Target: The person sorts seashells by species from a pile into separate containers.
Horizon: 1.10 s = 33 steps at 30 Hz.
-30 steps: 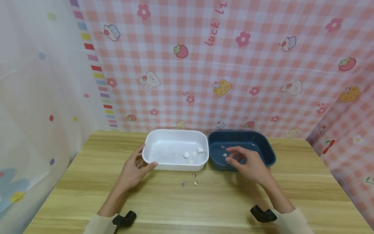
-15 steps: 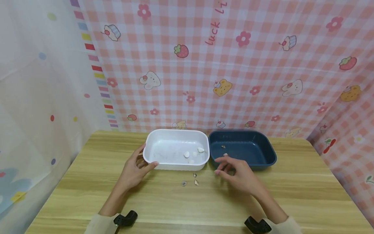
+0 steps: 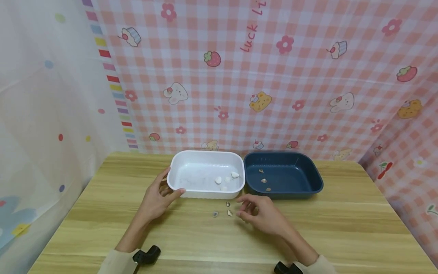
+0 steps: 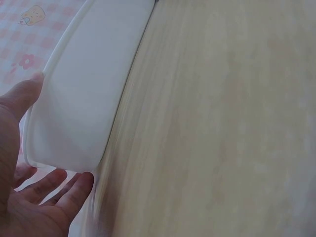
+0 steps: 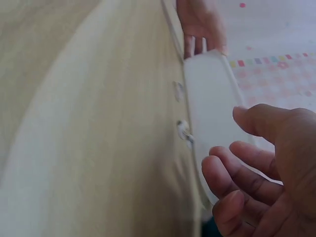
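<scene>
My left hand [image 3: 155,201] holds the near left corner of a white plastic basin [image 3: 205,195]. In the left wrist view the thumb [image 4: 30,91] lies on its rim and the fingers [image 4: 74,195] touch its end wall. Several pale seashells [image 3: 218,180] lie at the right end inside. My right hand [image 3: 263,214] hovers over the table just in front of the basins, fingers loosely bent and holding nothing. Close to its fingertips are two small shells, one brownish [image 3: 228,204] and one cream [image 3: 230,213]. A greyish shell [image 3: 215,214] lies further left.
A dark blue basin [image 3: 291,195] stands right beside the white one, with three small brownish shells [image 3: 264,180] inside. Both basins stand at the back of the wooden table [image 3: 191,243], before a pink checked cloth [image 3: 226,80].
My right hand has moved left and toward me, from over the blue basin to beside the shells on the table. A third shell now shows in the blue basin. The left hand stays put.
</scene>
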Each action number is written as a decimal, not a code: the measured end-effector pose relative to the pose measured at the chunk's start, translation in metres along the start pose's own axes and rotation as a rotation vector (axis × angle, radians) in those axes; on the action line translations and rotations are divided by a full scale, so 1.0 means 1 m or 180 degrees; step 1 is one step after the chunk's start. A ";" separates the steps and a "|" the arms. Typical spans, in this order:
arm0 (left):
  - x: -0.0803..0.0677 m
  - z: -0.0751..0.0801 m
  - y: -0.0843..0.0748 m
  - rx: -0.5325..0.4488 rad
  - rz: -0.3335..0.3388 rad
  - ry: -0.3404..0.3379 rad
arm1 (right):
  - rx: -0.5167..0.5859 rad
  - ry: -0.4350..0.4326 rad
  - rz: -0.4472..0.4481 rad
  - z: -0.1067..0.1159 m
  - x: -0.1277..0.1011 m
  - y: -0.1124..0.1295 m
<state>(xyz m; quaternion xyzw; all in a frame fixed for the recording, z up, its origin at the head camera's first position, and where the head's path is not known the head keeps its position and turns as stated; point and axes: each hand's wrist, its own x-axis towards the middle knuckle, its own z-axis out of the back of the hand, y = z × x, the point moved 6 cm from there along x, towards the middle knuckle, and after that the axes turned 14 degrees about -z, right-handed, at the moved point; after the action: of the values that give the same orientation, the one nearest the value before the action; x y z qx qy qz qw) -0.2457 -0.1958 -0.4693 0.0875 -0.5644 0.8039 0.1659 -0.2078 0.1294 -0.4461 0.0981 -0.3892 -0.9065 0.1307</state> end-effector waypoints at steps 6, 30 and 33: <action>0.001 -0.001 0.001 -0.0016 -0.0004 -0.0002 | 0.0038 0.0060 -0.0077 -0.015 0.006 -0.003; 0.000 0.000 0.002 0.0054 0.0004 0.0015 | -0.0189 -0.0377 -0.0305 -0.030 0.013 -0.006; 0.000 0.000 0.002 0.0054 0.0013 0.0017 | -0.0216 -0.0379 -0.0325 -0.031 0.013 -0.006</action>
<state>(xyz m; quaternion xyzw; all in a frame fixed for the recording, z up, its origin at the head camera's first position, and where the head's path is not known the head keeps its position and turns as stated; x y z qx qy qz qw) -0.2463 -0.1962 -0.4708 0.0856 -0.5573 0.8093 0.1650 -0.2120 0.1082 -0.4721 0.0593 -0.3599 -0.9289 0.0641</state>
